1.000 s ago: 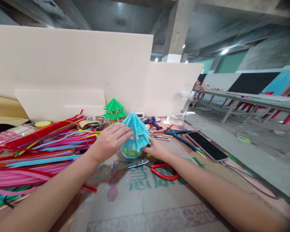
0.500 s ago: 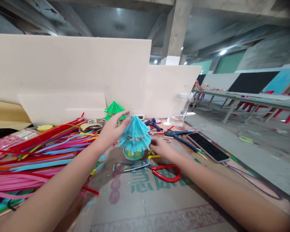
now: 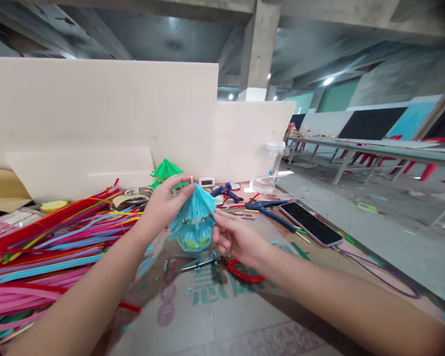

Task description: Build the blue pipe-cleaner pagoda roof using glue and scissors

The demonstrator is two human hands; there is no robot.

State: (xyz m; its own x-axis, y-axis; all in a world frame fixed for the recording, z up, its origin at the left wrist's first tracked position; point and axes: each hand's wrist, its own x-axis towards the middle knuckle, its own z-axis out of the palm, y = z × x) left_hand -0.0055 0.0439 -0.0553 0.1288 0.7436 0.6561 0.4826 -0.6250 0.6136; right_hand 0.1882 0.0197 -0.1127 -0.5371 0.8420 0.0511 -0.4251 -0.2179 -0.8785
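A small blue pavilion model (image 3: pixel 198 210) made of fuzzy pipe cleaners, with two tiers of roof and a greenish base, stands slightly tilted on the sheet in front of me. My left hand (image 3: pixel 166 200) pinches it near the roof's peak, where a bit of pale stick shows. On the other side my right hand (image 3: pixel 235 235) has thumb and forefinger closed on the roof's right edge, the other fingers curled. Scissors with red handles (image 3: pixel 244 273) lie just below, partly covered by my right hand's shadow. Behind my left hand is a green pavilion model (image 3: pixel 165 169).
Bundles of coloured pipe cleaners (image 3: pixel 59 257) spread over the left side. Toward the back are a metal bowl (image 3: pixel 133 196), a small digital display (image 3: pixel 206 182), a blue glue gun (image 3: pixel 228 193) and a clear bottle (image 3: pixel 270 165). Blue pliers (image 3: pixel 272 212) and a phone (image 3: pixel 311 225) lie right.
My right hand has risen from beside the base to the roof's edge. The blue pavilion has tipped a little, with my left hand now at its peak. The view has shifted slightly.
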